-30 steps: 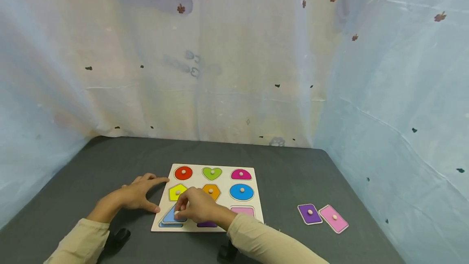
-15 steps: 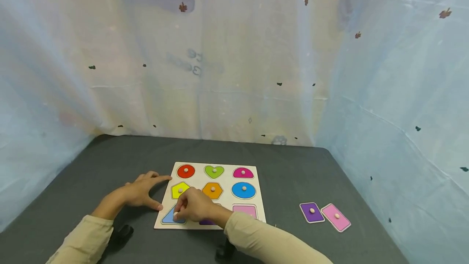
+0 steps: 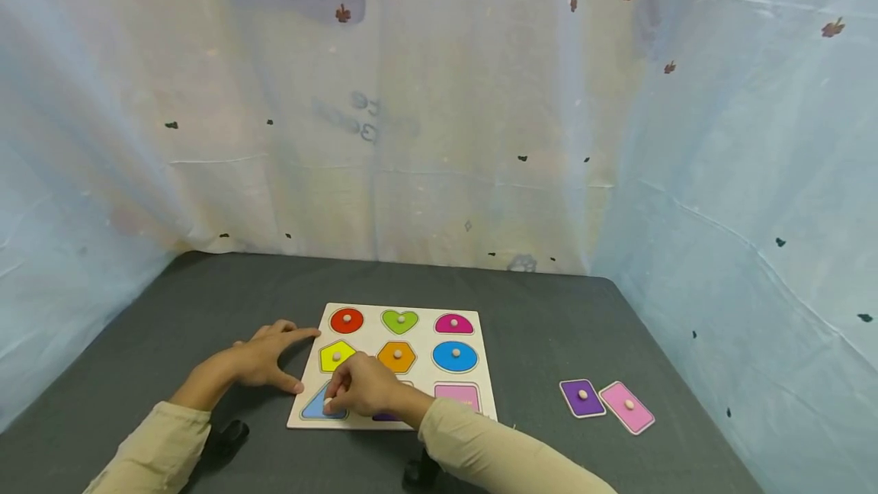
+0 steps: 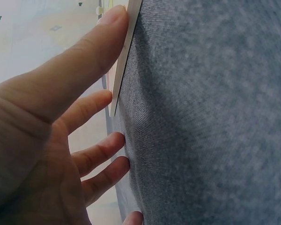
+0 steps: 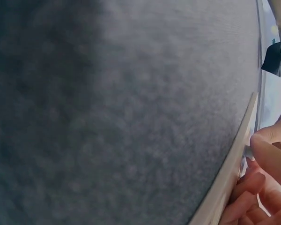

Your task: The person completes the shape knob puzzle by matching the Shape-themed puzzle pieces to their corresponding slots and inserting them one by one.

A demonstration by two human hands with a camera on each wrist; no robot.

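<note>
My right hand (image 3: 370, 386) pinches the knob of a light blue triangle piece (image 3: 315, 407), which lies in the near left recess of a white knob puzzle board (image 3: 426, 334). In the right wrist view, the thumb (image 5: 270, 157) and fingers meet above the board's edge. My left hand (image 3: 261, 363) is spread along the board's left side. Its thumb (image 4: 91, 51) and index finger touch the edge, and the other fingertips rest near the cloth. Part of the near row is hidden behind my right hand and wrist.
A purple piece (image 3: 582, 399) and a pink rectangle piece (image 3: 627, 408) lie on the dark cloth (image 3: 535, 341) right of the board. The board shows a knobless pink recess (image 3: 457, 393) and several knobbed shapes, including a red circle (image 3: 347, 320). Printed curtains (image 3: 439, 136) surround the table.
One second ago the blue triangle sat shifted over its recess, with blue showing below it. It has dropped into the recess, my right hand still pinching its knob. My left hand stays put.
</note>
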